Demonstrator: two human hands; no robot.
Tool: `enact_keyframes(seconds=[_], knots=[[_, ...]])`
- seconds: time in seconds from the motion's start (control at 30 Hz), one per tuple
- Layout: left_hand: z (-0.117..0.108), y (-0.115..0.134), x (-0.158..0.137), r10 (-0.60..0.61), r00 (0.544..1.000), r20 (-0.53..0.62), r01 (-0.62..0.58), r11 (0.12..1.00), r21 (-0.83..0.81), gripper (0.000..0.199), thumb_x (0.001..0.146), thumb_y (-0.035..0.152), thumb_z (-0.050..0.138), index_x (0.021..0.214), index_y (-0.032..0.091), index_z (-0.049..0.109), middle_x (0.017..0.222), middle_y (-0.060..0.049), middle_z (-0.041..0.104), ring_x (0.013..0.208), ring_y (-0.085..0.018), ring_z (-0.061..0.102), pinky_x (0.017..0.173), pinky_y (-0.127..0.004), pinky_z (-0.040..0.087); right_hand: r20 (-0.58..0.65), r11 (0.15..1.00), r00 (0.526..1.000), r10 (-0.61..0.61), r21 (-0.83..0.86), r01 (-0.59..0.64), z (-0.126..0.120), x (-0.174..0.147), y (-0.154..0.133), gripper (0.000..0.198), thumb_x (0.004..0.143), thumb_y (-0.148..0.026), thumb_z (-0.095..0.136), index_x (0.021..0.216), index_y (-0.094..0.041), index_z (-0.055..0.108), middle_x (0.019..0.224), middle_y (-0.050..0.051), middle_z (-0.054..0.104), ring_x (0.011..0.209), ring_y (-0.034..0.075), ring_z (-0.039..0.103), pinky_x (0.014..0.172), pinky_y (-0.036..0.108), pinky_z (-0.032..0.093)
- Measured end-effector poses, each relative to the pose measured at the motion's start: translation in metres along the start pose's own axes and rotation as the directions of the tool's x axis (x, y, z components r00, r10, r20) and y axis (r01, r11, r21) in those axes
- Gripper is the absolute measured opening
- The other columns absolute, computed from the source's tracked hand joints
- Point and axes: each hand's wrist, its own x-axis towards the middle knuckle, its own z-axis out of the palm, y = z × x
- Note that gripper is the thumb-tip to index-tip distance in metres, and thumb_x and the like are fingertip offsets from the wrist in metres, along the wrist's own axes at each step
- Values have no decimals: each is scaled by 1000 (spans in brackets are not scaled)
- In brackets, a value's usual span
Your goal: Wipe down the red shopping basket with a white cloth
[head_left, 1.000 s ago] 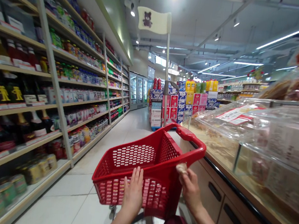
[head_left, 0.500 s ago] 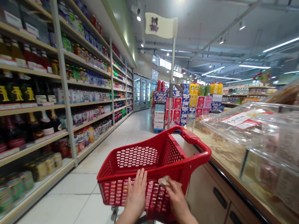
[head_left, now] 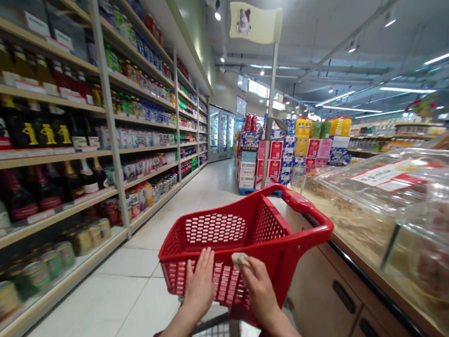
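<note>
A red plastic shopping cart [head_left: 266, 265] with perforated sides stands before me, its handle toward the right. My left hand [head_left: 200, 285] lies against the near side of the basket, fingers stretched out and close together, tips at the rim. Between the fingers of my right hand [head_left: 261, 292] is a crumpled whitish cloth [head_left: 240, 259], pressed near the same rim. No goods show inside the part of the basket I can see.
Shelves of bottles and cans [head_left: 107, 95] line the left side. On the right runs a wooden counter [head_left: 327, 294] with clear plastic food boxes [head_left: 389, 179]. Stacked drink cartons [head_left: 274, 158] stand ahead beside a pole with a cream flag [head_left: 255, 23]. Tiled floor [head_left: 125, 287] lies between.
The view has shifted, so the cart and shelves sit further right in it. My right hand with the cloth has moved left along the rim, nearer my left hand.
</note>
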Motion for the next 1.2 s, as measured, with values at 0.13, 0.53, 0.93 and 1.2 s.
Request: enact_keyframes(seconds=[0.13,0.53,0.93,1.2], knots=[[-3,-8,-2,-6,1000,14,6,1000,2,73,62,-2,31,133,15,21,142,-6,22,130,-18,16,104,-50,15,34,999,999,18,-35,-16,13,14,-6,34,86,-19,38,117,-24,50,114,8,53,105,21,49,87,39,45],[-16,-37,-10,-104,992,65,103,995,16,65,68,-1,26,132,13,26,141,-7,24,130,-17,18,105,-46,15,158,995,987,44,77,-56,60,8,-31,33,88,-19,35,117,-20,49,108,8,55,100,17,51,83,33,46],[-31,-82,-14,-238,958,159,251,966,-65,62,70,1,25,131,10,26,140,-11,24,129,-19,21,103,-49,18,285,996,954,-92,20,90,96,11,-55,31,85,-17,41,115,-19,51,112,10,52,104,19,46,89,35,41],[-44,-112,-13,-282,927,249,349,892,-289,66,65,0,29,129,16,31,137,-6,35,126,-13,28,105,-44,15,370,993,921,-121,38,115,126,2,-76,34,84,-15,42,117,-18,48,109,9,54,100,17,48,87,32,42]])
